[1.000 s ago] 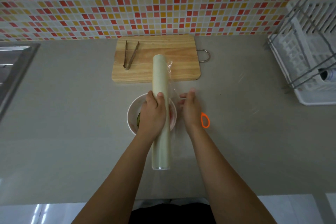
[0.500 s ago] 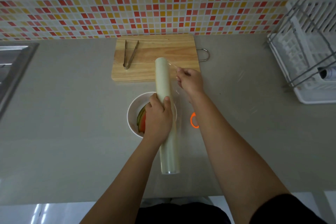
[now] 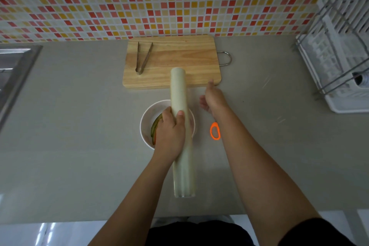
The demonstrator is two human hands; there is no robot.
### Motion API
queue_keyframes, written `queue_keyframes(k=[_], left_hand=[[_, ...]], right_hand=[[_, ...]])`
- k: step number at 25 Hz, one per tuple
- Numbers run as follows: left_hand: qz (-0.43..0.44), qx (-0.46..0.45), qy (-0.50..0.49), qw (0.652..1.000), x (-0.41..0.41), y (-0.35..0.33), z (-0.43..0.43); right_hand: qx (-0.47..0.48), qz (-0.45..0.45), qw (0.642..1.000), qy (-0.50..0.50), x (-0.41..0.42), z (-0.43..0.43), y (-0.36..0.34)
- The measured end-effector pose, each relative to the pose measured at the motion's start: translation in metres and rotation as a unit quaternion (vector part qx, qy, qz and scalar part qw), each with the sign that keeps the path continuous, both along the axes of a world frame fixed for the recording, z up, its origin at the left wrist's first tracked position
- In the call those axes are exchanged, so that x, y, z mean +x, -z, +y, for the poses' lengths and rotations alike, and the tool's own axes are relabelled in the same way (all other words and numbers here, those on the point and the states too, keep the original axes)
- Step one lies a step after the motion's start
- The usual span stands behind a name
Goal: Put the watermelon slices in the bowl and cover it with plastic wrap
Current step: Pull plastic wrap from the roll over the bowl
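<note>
Dim, even light, soft shadows, wide-angle bending at the edges, slight blur on the right hand.

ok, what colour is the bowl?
The bowl is white, seen best in the head view.

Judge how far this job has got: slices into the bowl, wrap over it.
Done: watermelon slices lie in the bowl. In hand: the left hand grips the wrap roll above the bowl; the right hand is beside it; whether it pulls wrap out is unclear. Left: covering the bowl.
</note>
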State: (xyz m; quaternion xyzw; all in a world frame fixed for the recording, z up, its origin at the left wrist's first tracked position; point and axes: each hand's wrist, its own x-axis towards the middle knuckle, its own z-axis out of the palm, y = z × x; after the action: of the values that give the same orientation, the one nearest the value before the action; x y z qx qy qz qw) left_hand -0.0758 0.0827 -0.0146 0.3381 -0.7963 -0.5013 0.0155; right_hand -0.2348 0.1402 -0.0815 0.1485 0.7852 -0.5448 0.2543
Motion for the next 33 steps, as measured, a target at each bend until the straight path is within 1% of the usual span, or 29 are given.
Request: queue_keyframes(k=[1, 3, 4, 5, 7, 8, 10, 14, 21, 24, 26, 30, 33], left_hand=[[-0.002, -0.002, -0.001, 1.0, -0.001, 0.0, 0.0], [-0.003, 0.005, -0.004, 1.0, -0.001, 0.0, -0.001], [0.0, 0.01, -0.006, 1.0, -0.002, 0.0, -0.001], [0.003, 0.012, -0.006, 1.0, -0.001, 0.0, -0.002], [0.005, 0.012, -0.003, 1.0, -0.001, 0.001, -0.003], [0.003, 0.011, -0.001, 1.0, 0.0, 0.0, -0.003], [-0.002, 0.011, 0.001, 1.0, 0.001, -0.001, -0.004], [-0.002, 0.002, -0.008, 1.0, 0.003, -0.005, 0.0], [-0.005, -0.094, -0.038, 0.995, 0.006, -0.004, 0.006], [0.0, -0.111, -0.017, 0.994, 0.007, -0.007, 0.008], [-0.025, -0.134, 0.003, 0.991, 0.008, -0.008, 0.008], [-0.074, -0.136, 0.031, 0.987, 0.012, -0.01, 0.001], [-0.06, -0.201, 0.015, 0.978, 0.02, -0.005, 0.004]], right_hand=[[-0.001, -0.016, 1.0, -0.02, 0.007, 0.001, 0.001], [-0.058, -0.074, 0.995, -0.041, 0.028, 0.007, -0.003], [-0.066, -0.099, 0.991, -0.056, 0.038, 0.01, -0.004], [-0.051, -0.098, 0.99, -0.083, 0.046, 0.011, -0.005], [-0.009, -0.035, 0.993, -0.114, 0.057, 0.012, -0.001], [-0.005, 0.016, 0.994, -0.109, 0.062, 0.012, -0.001], [-0.002, 0.087, 0.991, -0.097, 0.068, 0.013, -0.002], [0.0, 0.143, 0.986, -0.086, 0.077, 0.015, 0.001], [-0.042, 0.154, 0.986, -0.046, 0.078, 0.014, 0.008], [-0.065, 0.128, 0.989, -0.04, 0.078, 0.013, 0.014], [-0.083, 0.113, 0.99, -0.033, 0.079, 0.012, 0.016], [-0.099, 0.082, 0.991, -0.023, 0.079, 0.01, 0.017], [-0.127, 0.09, 0.988, 0.009, 0.083, 0.008, 0.017]])
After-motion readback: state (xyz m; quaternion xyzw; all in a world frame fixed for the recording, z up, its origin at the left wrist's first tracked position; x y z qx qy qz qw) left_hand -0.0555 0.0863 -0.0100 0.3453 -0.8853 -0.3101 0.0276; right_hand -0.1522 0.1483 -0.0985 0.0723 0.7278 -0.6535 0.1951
